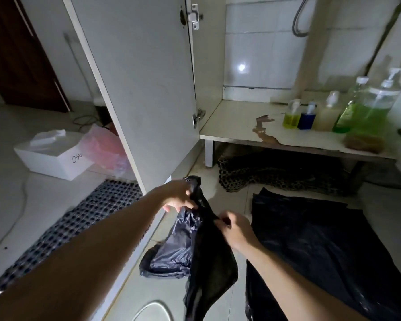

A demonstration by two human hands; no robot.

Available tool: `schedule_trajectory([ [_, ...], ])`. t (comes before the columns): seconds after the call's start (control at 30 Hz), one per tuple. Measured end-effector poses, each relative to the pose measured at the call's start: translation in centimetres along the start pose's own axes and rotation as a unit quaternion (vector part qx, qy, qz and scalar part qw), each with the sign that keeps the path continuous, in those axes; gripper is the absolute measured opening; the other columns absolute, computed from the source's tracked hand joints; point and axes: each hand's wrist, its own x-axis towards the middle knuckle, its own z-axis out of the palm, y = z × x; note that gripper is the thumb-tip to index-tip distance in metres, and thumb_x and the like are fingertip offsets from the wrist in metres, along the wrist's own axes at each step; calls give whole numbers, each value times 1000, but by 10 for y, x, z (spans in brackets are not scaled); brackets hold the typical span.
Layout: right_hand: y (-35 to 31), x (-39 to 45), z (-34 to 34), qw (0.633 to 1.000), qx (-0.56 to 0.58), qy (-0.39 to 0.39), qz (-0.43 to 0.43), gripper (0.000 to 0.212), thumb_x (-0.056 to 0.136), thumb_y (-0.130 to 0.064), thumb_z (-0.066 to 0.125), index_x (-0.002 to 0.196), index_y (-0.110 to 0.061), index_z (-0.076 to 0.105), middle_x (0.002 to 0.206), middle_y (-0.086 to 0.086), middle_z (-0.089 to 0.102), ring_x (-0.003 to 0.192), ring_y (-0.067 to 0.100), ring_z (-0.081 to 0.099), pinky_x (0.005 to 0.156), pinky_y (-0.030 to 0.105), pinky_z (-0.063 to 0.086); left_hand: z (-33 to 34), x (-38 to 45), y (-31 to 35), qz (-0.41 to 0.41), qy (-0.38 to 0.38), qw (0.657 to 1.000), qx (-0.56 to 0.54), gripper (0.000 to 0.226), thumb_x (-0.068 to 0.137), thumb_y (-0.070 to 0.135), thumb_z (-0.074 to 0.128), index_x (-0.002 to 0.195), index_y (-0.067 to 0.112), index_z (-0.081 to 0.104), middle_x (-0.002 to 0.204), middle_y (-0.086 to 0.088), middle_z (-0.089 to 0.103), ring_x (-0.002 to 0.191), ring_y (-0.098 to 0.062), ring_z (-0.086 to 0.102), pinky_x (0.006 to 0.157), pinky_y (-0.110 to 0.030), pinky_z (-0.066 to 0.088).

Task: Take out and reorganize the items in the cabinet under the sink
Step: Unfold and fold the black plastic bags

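Gripping the black plastic bag (202, 246) at lower centre, our left hand (180, 196) pinches its top while our right hand (235, 229) pinches an edge. We should pull it taut and fold it flat. Beyond, bottles (329, 114) stand on the cabinet shelf (236, 126) at right.

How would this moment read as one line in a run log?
left hand: grips black bag top | right hand: pinches bag edge | bottles: on cabinet shelf | door: open
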Motion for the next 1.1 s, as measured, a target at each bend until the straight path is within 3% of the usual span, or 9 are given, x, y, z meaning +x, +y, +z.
schedule_trajectory([
  [0.1, -28, 19, -44, 994, -66, -13, -81, 21, 90, -26, 61, 94, -5, 62, 91, 9, 65, 85, 23, 60, 70, 28, 42, -24, -3, 3, 55, 151, 987, 25, 27, 86, 24, 68, 101, 2, 63, 108, -13, 66, 95, -25, 61, 78, -30, 47],
  [0.23, -69, 39, -122, 979, -136, 69, -137, 9, 86, -18, 64, 89, -10, 61, 84, 6, 62, 64, 19, 53, 53, 25, 34, -39, -6, 30, 124, 290, 949, -24, 19, 91, 20, 59, 105, 6, 60, 112, -9, 63, 97, -22, 56, 76, -22, 34],
  [0.33, -85, 38, -176, 964, -189, 85, -166, 5, 87, -14, 62, 89, -9, 61, 83, 4, 59, 61, 13, 48, 46, 13, 30, -48, -12, 60, 187, 367, 905, -111, 18, 92, 29, 59, 102, 13, 56, 101, -5, 66, 88, -21, 61, 76, -31, 48],
  [0.43, -88, 30, -221, 960, -96, 200, -169, 5, 86, -13, 64, 89, -10, 61, 82, -1, 57, 71, 14, 50, 52, 8, 33, -44, -34, 95, 295, 329, 871, -215, 57, 82, 31, 72, 132, 19, 46, 108, 12, 58, 97, -2, 59, 91, -25, 47],
  [0.53, -84, 21, -253, 954, 38, 263, -137, 8, 86, -10, 58, 86, -18, 57, 82, -1, 58, 79, 18, 54, 63, 24, 36, -18, -41, 123, 338, 245, 897, -143, 87, 74, 23, 80, 145, 15, 31, 125, 21, 46, 108, 9, 48, 90, -4, 30],
  [0.67, -88, 4, -299, 932, 137, 319, -104, 14, 90, -8, 50, 94, -17, 59, 84, -1, 59, 86, 19, 55, 70, 25, 38, -5, -22, 151, 261, 259, 928, -67, 44, 86, 25, 69, 128, 17, 58, 121, -2, 65, 98, -11, 58, 69, -11, 36],
  [0.9, -38, -27, -371, 901, 161, 403, -21, 26, 95, -13, 43, 113, -4, 61, 107, 9, 59, 102, 25, 53, 83, 29, 37, -7, -4, 191, 190, 236, 951, -62, 29, 93, 14, 51, 118, 11, 65, 117, -11, 67, 104, -25, 63, 76, -20, 39],
  [1.0, 7, -34, -378, 923, -22, 382, 42, 24, 96, -17, 40, 104, -3, 57, 104, 20, 60, 102, 37, 55, 78, 37, 38, -25, -6, 198, 152, 327, 929, -84, 32, 89, 5, 45, 112, 8, 68, 109, -16, 68, 97, -30, 63, 75, -29, 46],
  [1.1, 45, -32, -376, 953, -232, 157, 119, 13, 88, -17, 51, 82, -8, 60, 88, 12, 61, 101, 31, 57, 75, 29, 42, -35, -10, 203, 123, 410, 892, -148, 30, 86, 8, 46, 102, 18, 69, 98, -11, 71, 80, -25, 61, 70, -28, 50],
])
